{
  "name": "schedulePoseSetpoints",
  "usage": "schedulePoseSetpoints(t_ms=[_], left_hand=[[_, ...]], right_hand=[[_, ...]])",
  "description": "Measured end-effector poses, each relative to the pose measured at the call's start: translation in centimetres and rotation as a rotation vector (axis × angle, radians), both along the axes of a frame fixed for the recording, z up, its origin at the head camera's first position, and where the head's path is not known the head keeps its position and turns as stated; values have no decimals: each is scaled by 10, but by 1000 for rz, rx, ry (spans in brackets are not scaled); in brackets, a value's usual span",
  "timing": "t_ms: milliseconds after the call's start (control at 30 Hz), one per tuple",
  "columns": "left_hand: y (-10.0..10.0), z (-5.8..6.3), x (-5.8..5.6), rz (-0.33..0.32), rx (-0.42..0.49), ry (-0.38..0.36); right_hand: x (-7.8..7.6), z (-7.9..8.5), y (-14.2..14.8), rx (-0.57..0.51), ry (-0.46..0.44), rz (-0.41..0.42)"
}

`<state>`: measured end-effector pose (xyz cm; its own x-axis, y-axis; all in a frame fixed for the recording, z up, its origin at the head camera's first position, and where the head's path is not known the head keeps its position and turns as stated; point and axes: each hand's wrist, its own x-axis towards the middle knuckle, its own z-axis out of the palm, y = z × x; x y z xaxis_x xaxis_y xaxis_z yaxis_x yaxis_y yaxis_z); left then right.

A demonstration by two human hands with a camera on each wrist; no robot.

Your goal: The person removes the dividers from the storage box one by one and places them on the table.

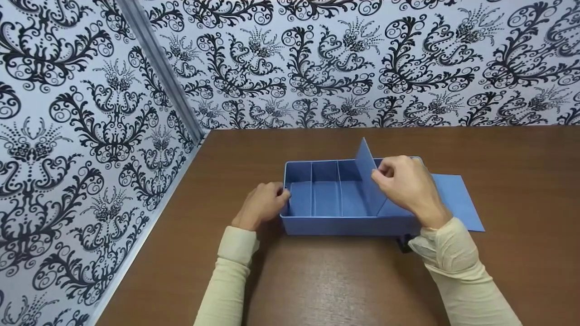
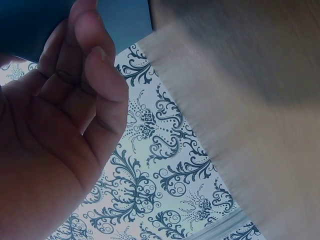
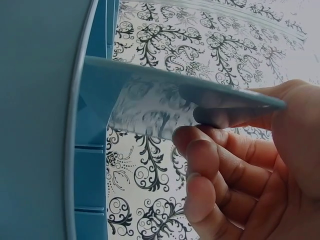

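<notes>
A long blue box (image 1: 349, 226) with upright partitions lies on the brown table. My left hand (image 1: 263, 203) grips its left end wall, fingertips at the rim; in the left wrist view the curled fingers (image 2: 107, 75) are against the blue wall. Thumb and forefinger of my right hand (image 1: 405, 183) pinch a thin blue divider panel (image 1: 368, 179), which stands tilted across the box and rises well above the rim. From the right wrist, the glossy panel (image 3: 150, 102) reaches out of the box between thumb and fingers. My right hand hides much of the box's right end.
A flat blue sheet (image 1: 460, 203) lies on the table (image 1: 521, 181) right of the box, partly behind my right wrist. Two fixed partitions (image 1: 311, 190) divide the box's left part. Patterned walls (image 1: 317, 63) stand behind and at the left.
</notes>
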<state>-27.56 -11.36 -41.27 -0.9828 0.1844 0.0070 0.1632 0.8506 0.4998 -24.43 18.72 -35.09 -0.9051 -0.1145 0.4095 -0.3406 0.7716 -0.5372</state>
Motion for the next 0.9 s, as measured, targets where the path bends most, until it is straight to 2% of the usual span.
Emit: schedulePoseSetpoints(t_ms=[167,567,767,900], left_hand=[[0,1,0,1,22,-16],[0,-2,-2,-11,-13,16],[0,-3,-1,9,20,-19],[0,-3,0,18,30,-34]], right_hand=[[0,0,1,-9,8,-7],[0,5,13,-38,-2,-31],[0,9,23,-50,26,-58],[1,13,31,-63,5,-74]])
